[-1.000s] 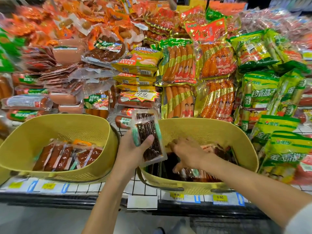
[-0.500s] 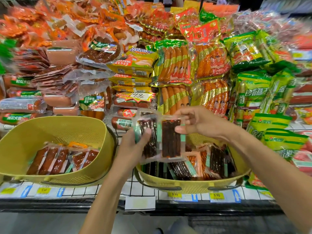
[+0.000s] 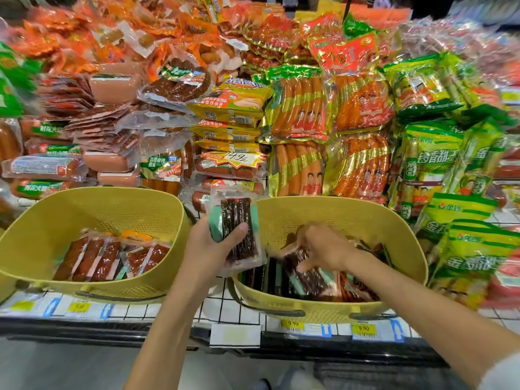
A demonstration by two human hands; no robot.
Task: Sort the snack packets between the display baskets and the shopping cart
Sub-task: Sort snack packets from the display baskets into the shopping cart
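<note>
One dark packet (image 3: 235, 211) gripped by left fingers (image 3: 238, 231) at right basket (image 3: 323, 308) rim; right fingers' (image 3: 303, 263) grasp (blurred) unclear.

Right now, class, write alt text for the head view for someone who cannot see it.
The left hand grips dark snack packets between the yellow left basket and right basket; the blurred right hand reaches among similar packets in it.

R hand (image 3: 326, 246) moved off packet (image 3: 239, 229) in L hand (image 3: 206, 247), into R basket (image 3: 351, 212).

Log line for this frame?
left hand: holds dark packets | right hand: in right basket, grip blurred | left basket: red packets
</note>
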